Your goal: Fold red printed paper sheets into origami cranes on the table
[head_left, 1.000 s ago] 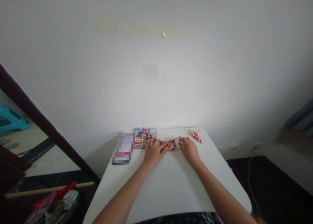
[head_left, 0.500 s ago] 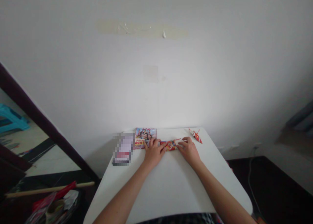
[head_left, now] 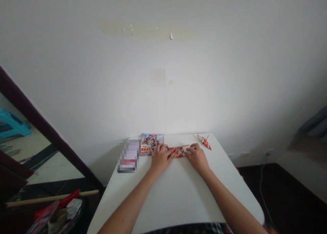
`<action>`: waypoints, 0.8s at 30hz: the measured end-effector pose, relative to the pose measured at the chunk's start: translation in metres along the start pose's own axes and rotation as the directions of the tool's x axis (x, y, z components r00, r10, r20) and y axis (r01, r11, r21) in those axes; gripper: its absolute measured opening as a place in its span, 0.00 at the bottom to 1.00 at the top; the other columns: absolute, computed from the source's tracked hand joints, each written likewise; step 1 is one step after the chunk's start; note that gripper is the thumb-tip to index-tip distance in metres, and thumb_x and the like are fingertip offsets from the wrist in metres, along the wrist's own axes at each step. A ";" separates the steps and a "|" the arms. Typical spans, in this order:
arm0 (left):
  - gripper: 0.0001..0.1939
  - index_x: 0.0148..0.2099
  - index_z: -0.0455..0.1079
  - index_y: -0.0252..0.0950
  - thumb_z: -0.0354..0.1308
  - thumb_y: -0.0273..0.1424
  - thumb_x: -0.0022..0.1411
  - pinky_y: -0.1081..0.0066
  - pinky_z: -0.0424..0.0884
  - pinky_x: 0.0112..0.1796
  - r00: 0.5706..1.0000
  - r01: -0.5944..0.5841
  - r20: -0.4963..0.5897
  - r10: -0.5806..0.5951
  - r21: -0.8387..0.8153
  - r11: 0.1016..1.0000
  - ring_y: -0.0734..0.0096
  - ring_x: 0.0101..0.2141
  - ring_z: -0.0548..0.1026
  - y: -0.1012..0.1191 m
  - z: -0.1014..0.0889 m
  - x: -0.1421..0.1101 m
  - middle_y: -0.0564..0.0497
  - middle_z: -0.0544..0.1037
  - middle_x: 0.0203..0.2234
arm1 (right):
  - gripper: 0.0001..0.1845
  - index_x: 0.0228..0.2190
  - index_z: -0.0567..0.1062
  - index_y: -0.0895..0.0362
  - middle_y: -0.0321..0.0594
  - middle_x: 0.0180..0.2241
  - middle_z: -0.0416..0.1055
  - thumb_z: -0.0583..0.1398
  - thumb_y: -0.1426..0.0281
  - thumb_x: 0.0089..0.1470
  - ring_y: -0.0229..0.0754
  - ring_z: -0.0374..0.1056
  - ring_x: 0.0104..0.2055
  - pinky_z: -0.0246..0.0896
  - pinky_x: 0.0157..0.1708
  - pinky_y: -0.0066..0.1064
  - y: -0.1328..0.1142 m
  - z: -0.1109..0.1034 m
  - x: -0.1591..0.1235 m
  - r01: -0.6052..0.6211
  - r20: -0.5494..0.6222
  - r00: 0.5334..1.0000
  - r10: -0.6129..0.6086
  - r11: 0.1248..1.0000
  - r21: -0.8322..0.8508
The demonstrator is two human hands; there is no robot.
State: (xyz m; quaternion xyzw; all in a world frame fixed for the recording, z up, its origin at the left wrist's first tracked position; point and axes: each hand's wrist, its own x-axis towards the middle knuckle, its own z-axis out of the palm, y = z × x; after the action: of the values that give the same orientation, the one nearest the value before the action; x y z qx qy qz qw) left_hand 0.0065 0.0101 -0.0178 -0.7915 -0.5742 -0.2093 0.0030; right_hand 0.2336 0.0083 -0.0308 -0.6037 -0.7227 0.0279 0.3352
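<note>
A small folded piece of red printed paper (head_left: 178, 151) lies flat near the far edge of the white table (head_left: 178, 193). My left hand (head_left: 159, 158) rests on its left end, fingers spread and pressing down. My right hand (head_left: 197, 156) presses its right end with fingers laid flat. A finished red paper crane (head_left: 204, 141) sits to the right, beyond my right hand. A colourful printed leaflet (head_left: 150, 142) lies just past my left hand.
The table stands against a white wall (head_left: 163, 74). A blurred rectangular object (head_left: 128, 155) lies at the table's far left. On the floor at left are a wooden stick (head_left: 51, 197), red clutter (head_left: 56, 210) and a turquoise stool (head_left: 11, 123). A cable (head_left: 262, 183) hangs at right.
My right hand has slid slightly left along the folded paper. The left hand stays almost still.
</note>
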 end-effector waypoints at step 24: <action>0.17 0.56 0.71 0.66 0.49 0.48 0.68 0.23 0.34 0.58 0.999 0.037 0.026 -0.037 -0.001 0.999 0.50 0.59 0.60 0.000 -0.005 0.003 0.52 0.72 0.55 | 0.13 0.42 0.82 0.53 0.47 0.47 0.70 0.60 0.62 0.61 0.44 0.72 0.44 0.66 0.49 0.37 -0.004 0.000 0.001 0.000 0.009 1.000 0.001 0.999 -0.055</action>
State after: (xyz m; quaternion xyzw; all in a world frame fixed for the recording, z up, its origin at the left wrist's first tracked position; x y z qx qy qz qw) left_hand 0.0060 0.0115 -0.0126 -0.7834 -0.5885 -0.1996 -0.0089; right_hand 0.2299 0.0082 -0.0285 -0.6128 -0.7246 0.0110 0.3152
